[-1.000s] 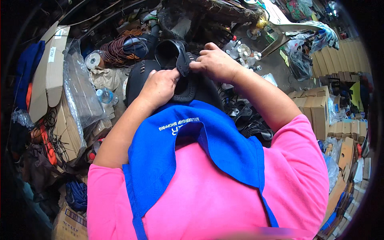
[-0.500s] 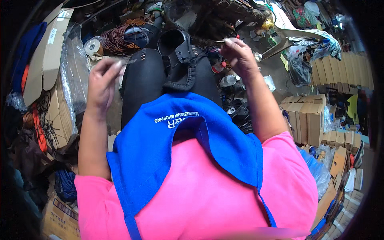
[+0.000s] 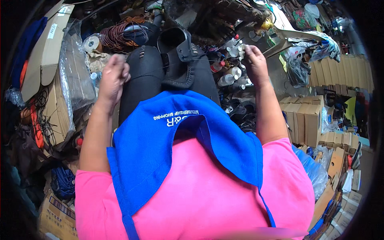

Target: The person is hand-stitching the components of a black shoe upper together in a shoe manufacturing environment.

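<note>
Between my thighs a black leather shoe (image 3: 179, 76) is held, with heavy stitching along the edge of its nearer part and its dark opening at the far end. A thin dark thread (image 3: 149, 73) stretches across it, out to both sides. Left of my knee, my left hand (image 3: 114, 74) is closed in a fist on that thread. To the right, past the other knee, my right hand (image 3: 254, 60) pinches the thread's other side between thumb and fingers. Whether a needle is in either hand, I cannot make out. Both hands are raised apart from the shoe.
Plastic bottles (image 3: 228, 79) stand right of my knees. A coil of brown cord (image 3: 122, 38) and a white spool (image 3: 92, 43) lie far left. Cardboard sheets (image 3: 44, 56) lean at the left, and stacked cardboard boxes (image 3: 306, 120) sit at the right. A blue apron (image 3: 148, 128) covers my lap.
My right hand has moved outward, right and slightly down. My left hand has turned from a pinch into a fist, shifting slightly right. The thread now shows drawn across the shoe.
</note>
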`<state>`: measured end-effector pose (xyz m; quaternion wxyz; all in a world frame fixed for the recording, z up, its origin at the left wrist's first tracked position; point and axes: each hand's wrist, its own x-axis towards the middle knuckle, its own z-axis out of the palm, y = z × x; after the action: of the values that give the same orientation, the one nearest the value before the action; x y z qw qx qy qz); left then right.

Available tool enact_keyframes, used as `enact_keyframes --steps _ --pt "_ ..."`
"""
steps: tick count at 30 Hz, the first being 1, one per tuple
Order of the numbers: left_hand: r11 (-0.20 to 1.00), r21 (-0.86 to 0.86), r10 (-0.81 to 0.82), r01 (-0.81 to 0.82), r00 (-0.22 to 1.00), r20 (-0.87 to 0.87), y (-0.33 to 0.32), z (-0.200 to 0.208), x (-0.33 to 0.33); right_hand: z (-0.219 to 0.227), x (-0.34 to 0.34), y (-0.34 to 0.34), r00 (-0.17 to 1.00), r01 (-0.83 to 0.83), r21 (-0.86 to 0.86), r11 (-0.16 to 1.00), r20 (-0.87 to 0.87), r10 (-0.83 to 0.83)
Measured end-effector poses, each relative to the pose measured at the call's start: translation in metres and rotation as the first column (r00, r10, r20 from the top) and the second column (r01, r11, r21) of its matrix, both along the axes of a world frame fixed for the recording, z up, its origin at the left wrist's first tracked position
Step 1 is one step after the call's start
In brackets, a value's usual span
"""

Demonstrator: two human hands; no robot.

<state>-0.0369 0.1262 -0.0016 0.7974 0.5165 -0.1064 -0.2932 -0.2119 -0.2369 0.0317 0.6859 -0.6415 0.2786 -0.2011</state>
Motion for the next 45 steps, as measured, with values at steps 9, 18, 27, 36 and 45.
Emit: enact_keyframes --steps 9,18,27,36,45 --pt "0.888 0.386 -0.442 0.251 0.701 0.559 -0.102 -0.003 0.009 -0.008 0.049 0.052 0.819 -0.573 -0.499 0.650 -0.308 0.485" --pt "0.777 0.608 -0.578 0.161 0.566 0.588 -0.115 -0.010 0.020 -0.011 0.054 0.048 0.763 -0.644 -0.466 0.606 -0.337 0.552" --pt "0.805 0.489 -0.572 0.337 0.662 0.485 -0.115 -0.005 0.017 -0.020 0.053 0.052 0.747 -0.663 -0.403 0.631 -0.305 0.591" --pt "0.786 0.416 -0.602 0.457 0.717 0.351 -0.115 -0.002 0.016 -0.033 0.043 0.067 0.823 -0.556 -0.400 0.728 -0.145 0.549" --pt "0.716 0.506 -0.695 0.480 0.557 0.454 -0.112 -0.002 0.020 -0.006 0.027 0.085 0.844 -0.504 -0.735 0.454 -0.308 0.439"
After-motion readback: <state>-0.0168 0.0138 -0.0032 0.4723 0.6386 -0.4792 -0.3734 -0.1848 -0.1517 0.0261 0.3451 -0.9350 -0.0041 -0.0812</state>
